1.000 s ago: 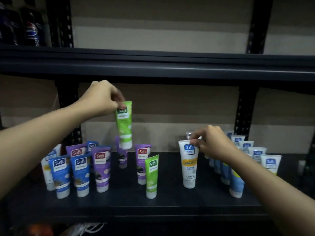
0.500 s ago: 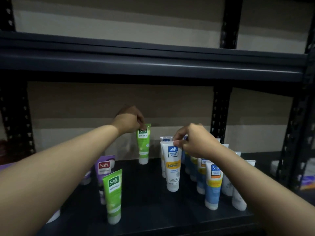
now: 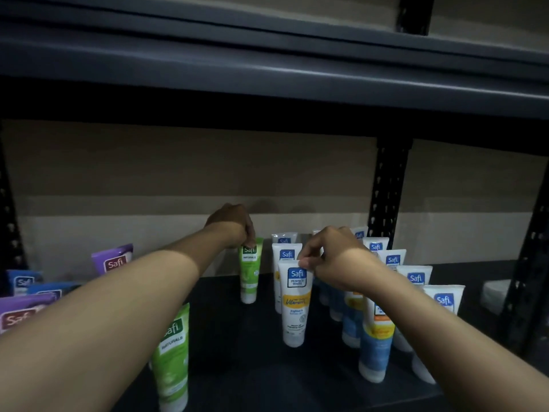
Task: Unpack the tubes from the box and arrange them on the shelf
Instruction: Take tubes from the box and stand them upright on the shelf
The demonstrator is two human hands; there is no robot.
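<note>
A green tube (image 3: 249, 272) stands upright, cap down, far back on the dark shelf (image 3: 237, 337), close to the wall (image 3: 178, 173). The left hand (image 3: 233, 226) grips its flat top end with curled fingers. Whether the cap bears fully on the shelf cannot be told.

Just to the right, a white tube with a yellow band (image 3: 295, 304) stands cap down, nearer than the green one. The right hand (image 3: 335, 257) pinches its top edge between thumb and fingers. Two more white tubes (image 3: 285, 254) stand in a line right behind it.

Further right, partly hidden by the right forearm, rows of white and blue tubes (image 3: 416, 278) run from far to near, all cap down; the nearest of them shows a blue lower half (image 3: 375, 343).

On the near left a second green tube (image 3: 173, 355) stands beside the left forearm. Beyond the arm, at the left edge, are purple tubes (image 3: 114, 260) and blue tubes (image 3: 23, 282), partly cut off.

A dark upper shelf (image 3: 267, 69) spans the top, and a black perforated post (image 3: 389, 191) rises at the far right behind the tubes.
</note>
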